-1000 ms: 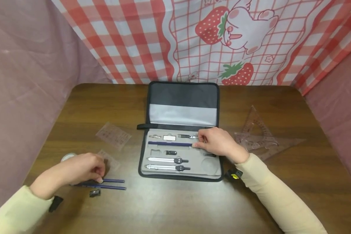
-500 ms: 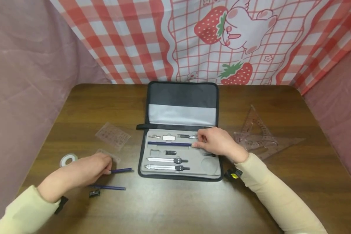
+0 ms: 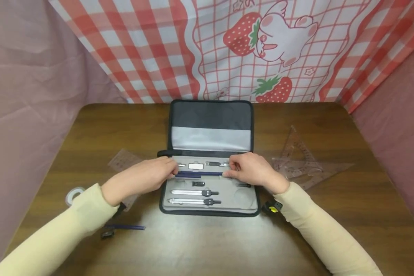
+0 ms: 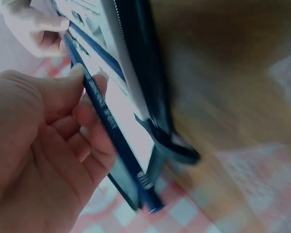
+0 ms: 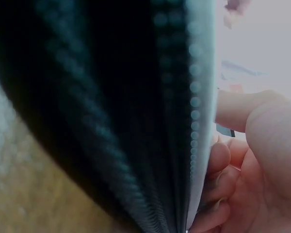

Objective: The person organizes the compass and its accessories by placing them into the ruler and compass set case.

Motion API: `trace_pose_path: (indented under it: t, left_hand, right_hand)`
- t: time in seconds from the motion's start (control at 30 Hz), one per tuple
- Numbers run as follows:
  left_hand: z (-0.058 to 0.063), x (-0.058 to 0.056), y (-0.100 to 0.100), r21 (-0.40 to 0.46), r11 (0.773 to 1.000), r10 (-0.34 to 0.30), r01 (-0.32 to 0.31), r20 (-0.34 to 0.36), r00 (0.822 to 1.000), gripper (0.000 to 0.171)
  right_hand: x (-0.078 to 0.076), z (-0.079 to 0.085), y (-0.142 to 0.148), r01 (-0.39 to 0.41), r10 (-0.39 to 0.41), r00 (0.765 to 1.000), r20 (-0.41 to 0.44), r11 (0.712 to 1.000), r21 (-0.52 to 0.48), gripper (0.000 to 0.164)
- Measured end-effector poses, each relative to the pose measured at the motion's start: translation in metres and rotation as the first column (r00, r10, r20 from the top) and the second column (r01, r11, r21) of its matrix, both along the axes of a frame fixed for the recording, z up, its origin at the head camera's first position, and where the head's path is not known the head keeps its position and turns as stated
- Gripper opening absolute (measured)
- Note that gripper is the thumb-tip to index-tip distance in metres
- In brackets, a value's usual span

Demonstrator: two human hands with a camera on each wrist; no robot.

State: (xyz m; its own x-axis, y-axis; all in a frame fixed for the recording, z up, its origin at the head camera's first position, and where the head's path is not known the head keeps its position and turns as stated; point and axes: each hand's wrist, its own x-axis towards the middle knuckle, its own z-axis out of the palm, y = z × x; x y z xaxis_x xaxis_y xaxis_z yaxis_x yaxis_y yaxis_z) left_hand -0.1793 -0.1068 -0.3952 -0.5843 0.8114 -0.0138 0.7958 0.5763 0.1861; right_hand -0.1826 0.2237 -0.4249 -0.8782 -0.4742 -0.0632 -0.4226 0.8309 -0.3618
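Between thumb and fingers my left hand [image 3: 146, 176] pinches a dark blue pencil [image 4: 111, 127]. It is over the left side of an open zippered case [image 3: 212, 115]. Another blue pencil [image 3: 212, 173] lies in the long slot of the case's grey tray [image 3: 186, 209], and the held one runs alongside it. My right hand [image 3: 252, 170] pinches the slotted pencil's right end, its other fingers curled. Also in the tray are two compasses [image 3: 193, 192], a white eraser [image 3: 196, 166] and a small black piece [image 3: 198, 184]. In the right wrist view the case's zipper edge hides the fingertips' contact.
Clear set squares [image 3: 310, 168] lie right of the case. To the left are a clear stencil [image 3: 120, 159], a white tape roll [image 3: 74, 194], another blue pencil [image 3: 129, 227] and a black sharpener [image 3: 107, 234]. A checked curtain [image 3: 141, 50] hangs behind the table.
My left hand has picked up a blue pencil from the table at left and carried it right to the case. My right hand has stayed at the slotted pencil's end.
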Motion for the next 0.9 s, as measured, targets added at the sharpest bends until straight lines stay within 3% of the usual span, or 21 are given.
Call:
trace_pose_path:
  t: [0.27,0.5,0.9]
  left_hand:
    - [-0.008,-0.017,0.043,-0.014,0.999,-0.048,0.048,0.004,0.999,0.007]
    - [-0.011,-0.023,0.068,-0.017,1.0,-0.019,0.019,0.021,1.0,0.008]
    - [-0.007,-0.019,0.078,-0.052,0.998,-0.034,0.034,0.016,0.999,0.011]
  right_hand:
    - [0.0,0.0,0.001,-0.017,0.017,1.0,0.011,1.0,-0.006,0.038]
    - [-0.003,0.0,0.004,-0.029,0.029,0.999,0.033,0.999,-0.015,0.036]
    - [-0.007,0.001,0.01,-0.088,0.092,0.994,0.055,0.993,-0.073,0.034]
